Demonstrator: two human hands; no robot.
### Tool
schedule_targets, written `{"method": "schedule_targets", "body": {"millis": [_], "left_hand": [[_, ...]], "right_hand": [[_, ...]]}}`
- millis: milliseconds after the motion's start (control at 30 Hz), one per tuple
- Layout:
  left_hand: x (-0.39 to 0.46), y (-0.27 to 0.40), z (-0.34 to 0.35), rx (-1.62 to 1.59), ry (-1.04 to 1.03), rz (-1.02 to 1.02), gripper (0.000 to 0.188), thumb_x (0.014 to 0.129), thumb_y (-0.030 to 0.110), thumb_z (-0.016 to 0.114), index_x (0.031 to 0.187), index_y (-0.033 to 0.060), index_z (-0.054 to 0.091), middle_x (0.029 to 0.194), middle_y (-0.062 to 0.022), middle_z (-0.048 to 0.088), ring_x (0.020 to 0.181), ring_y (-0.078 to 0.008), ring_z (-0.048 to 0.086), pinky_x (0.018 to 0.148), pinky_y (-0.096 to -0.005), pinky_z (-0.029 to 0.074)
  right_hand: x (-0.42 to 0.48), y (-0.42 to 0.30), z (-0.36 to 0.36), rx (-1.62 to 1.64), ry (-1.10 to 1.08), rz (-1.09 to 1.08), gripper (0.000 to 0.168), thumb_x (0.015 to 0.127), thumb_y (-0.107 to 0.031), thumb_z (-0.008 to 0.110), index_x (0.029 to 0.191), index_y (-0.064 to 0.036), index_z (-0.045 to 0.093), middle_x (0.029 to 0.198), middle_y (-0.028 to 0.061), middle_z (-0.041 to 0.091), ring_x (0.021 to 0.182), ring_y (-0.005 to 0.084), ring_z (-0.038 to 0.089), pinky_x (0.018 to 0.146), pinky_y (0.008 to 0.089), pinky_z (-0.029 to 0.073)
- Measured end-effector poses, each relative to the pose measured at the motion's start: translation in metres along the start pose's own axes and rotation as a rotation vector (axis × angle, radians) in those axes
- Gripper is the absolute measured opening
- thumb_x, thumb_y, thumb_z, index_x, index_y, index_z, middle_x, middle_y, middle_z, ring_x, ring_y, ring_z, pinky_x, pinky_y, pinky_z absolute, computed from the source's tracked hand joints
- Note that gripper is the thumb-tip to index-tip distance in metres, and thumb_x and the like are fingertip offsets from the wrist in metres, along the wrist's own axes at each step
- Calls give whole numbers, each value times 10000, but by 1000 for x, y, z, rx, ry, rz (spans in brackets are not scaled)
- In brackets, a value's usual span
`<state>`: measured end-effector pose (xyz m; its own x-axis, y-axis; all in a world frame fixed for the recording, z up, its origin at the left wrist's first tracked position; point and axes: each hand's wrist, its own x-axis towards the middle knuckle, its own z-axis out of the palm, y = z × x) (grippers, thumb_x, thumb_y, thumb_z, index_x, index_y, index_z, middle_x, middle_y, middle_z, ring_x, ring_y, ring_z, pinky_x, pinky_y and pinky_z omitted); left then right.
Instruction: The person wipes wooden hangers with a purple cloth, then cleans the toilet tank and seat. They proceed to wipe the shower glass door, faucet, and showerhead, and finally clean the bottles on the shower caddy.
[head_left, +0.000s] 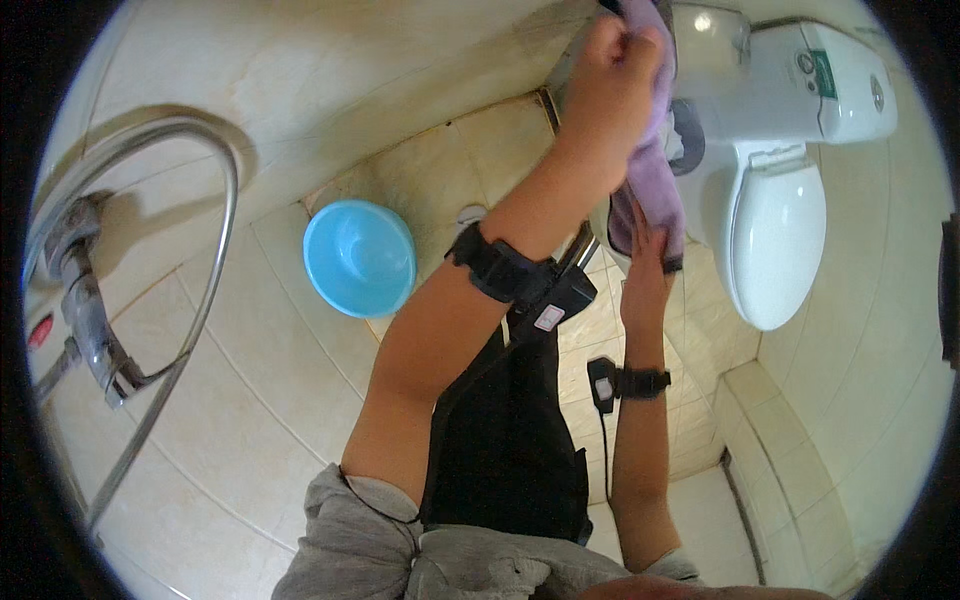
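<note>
A purple cloth with dark edging stretches between my two hands, in front of the toilet. My left hand grips its upper part in a closed fist near the top of the view. Lower down, my right hand has its fingers laid along the cloth's bottom end, with part of the fabric held against them. Black straps carrying small boxes, the left strap and the right strap, circle my forearms. The cloth's top end runs out of view.
A light blue plastic basin rests on the tiled floor, left of my left forearm. To the right stands a white toilet, lid down. A metal shower hose and a mixer tap are on the left wall. A tiled ledge lies at lower right.
</note>
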<state>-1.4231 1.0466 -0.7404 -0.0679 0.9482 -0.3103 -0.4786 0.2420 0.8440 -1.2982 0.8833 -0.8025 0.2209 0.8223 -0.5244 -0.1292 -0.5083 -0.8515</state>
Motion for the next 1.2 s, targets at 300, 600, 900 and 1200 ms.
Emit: {"method": "schedule_targets", "body": {"millis": [300, 600, 900, 1200], "left_hand": [[-77, -96, -2, -150, 82, -480, 289, 972, 289, 503, 1144, 58, 511, 1018, -28, 542, 961, -135, 482, 865, -310, 402], [-67, -126, -8, -81, 225, -465, 242, 981, 294, 490, 1020, 64, 555, 814, 6, 496, 774, -112, 453, 734, -273, 389], [48, -127, -45, -291, 184, -48, 281, 938, 339, 561, 1038, 77, 562, 976, -19, 578, 916, -136, 529, 846, -321, 433], [-8, -229, -47, -159, 274, -483, 225, 906, 383, 572, 935, 162, 541, 740, 50, 461, 612, -78, 400, 453, -257, 291]], "right_hand": [[-93, 73, -85, -40, 126, 21, 562, 1032, -335, 340, 1408, 77, 279, 1442, 196, 373, 1362, 271, 331, 1149, 398, 197], [-75, 81, -85, -16, -8, 341, 661, 1007, -460, 346, 1426, 45, 266, 1468, 170, 357, 1357, 280, 352, 1139, 420, 231], [84, 89, -1, 53, -108, 108, 580, 1015, -371, 398, 1415, 35, 289, 1448, 165, 362, 1344, 249, 348, 1119, 384, 279], [18, 199, -89, -69, 206, 128, 484, 985, -271, 524, 1335, 49, 425, 1305, 106, 503, 1214, 184, 456, 1059, 331, 319]]}}
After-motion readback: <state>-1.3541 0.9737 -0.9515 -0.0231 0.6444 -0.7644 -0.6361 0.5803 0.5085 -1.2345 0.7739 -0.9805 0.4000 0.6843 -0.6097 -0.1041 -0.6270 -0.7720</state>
